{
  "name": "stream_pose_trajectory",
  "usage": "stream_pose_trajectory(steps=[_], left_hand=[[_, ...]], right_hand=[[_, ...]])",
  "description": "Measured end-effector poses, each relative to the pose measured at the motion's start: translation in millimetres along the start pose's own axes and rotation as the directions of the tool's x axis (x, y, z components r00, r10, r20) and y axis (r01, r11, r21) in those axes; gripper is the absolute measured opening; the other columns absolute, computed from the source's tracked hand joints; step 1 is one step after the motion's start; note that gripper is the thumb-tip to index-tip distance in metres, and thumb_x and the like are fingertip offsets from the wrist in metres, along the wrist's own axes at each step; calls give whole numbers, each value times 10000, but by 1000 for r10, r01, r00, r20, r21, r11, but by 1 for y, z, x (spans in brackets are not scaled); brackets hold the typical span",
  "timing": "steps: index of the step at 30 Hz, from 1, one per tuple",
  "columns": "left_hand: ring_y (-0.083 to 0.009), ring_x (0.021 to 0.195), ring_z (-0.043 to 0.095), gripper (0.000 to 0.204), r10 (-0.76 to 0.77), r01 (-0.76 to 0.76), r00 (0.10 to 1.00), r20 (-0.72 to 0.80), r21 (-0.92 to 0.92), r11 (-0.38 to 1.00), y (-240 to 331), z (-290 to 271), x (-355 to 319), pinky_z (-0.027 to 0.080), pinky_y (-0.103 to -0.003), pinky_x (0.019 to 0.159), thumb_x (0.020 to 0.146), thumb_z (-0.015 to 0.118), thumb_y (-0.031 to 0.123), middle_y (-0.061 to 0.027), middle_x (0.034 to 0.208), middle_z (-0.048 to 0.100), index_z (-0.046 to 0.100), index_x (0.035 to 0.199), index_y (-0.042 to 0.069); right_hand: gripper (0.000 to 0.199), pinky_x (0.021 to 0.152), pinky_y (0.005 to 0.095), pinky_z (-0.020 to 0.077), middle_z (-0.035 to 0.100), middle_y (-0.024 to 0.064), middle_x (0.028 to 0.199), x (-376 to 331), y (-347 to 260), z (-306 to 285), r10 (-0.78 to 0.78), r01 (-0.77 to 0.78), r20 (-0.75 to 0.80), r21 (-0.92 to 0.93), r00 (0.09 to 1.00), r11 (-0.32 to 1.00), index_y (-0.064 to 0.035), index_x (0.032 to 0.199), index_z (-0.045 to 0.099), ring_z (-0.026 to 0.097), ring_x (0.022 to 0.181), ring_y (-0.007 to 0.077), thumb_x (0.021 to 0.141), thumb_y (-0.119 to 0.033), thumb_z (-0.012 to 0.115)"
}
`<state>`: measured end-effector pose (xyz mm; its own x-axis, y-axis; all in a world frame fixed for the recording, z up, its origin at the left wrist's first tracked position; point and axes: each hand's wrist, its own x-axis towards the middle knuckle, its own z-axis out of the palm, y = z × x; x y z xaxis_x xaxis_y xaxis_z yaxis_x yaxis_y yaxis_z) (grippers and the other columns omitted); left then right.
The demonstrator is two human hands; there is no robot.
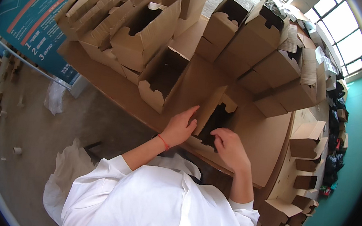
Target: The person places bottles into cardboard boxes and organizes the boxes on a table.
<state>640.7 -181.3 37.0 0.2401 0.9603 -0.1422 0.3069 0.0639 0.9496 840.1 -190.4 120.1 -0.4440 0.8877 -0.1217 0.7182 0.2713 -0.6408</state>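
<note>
A brown cardboard box (214, 112), half folded with its dark inside showing, lies on the cardboard-covered table (105, 79) right in front of me. My left hand (180, 126) presses flat against the box's left flap and wears a red string at the wrist. My right hand (229, 147) grips the near edge of the same box with curled fingers. My white sleeves fill the lower part of the view.
Several folded open cardboard boxes (154, 27) are piled across the back of the table. More small boxes (305, 138) are stacked to the right. A blue poster board (29, 11) leans at the left over a grey floor (36, 121). A green floor (353, 129) lies at the far right.
</note>
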Motion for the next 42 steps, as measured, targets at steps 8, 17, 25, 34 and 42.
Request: stream_pose_trajectory(steps=[8,17,25,34,42], left_hand=[[-374,884,623,459,239,-205,966,-100,269,941,23,3,0,515,-410,795,847,560,156,-231,945,634,500,1279,15],[-397,658,624,346,241,-180,965,-102,408,895,5,2,1,519,-478,615,842,537,119,-221,690,619,561,1174,26],[-404,672,620,329,249,-204,964,-93,341,918,-4,1,-1,516,-489,625,871,507,140,-227,721,625,547,1182,38],[-351,672,647,390,319,-269,947,-27,473,839,-1,20,1,535,-422,600,882,525,177,-180,732,646,502,1197,-51],[-335,650,665,217,380,-301,920,-93,454,839,-15,8,8,555,-404,575,885,518,167,-172,703,648,559,1022,5]], right_hand=[[194,743,440,497,613,189,887,6,21,13,82,-54,74,-317,994,947,-35,967,644,601,874,358,789,-31,568],[238,797,442,494,656,143,998,72,44,83,208,111,348,-708,914,697,-58,1010,628,629,930,311,793,-128,559],[343,948,427,429,631,46,1151,82,79,106,-103,490,485,-806,868,331,-111,1163,597,568,1128,237,836,-203,549],[366,935,421,440,605,89,1189,91,86,98,25,548,603,-740,797,390,-104,1156,602,572,1108,273,812,-223,567],[386,924,419,452,589,93,1213,92,83,88,38,542,616,-720,787,433,-97,1169,593,573,1104,285,799,-207,585]])
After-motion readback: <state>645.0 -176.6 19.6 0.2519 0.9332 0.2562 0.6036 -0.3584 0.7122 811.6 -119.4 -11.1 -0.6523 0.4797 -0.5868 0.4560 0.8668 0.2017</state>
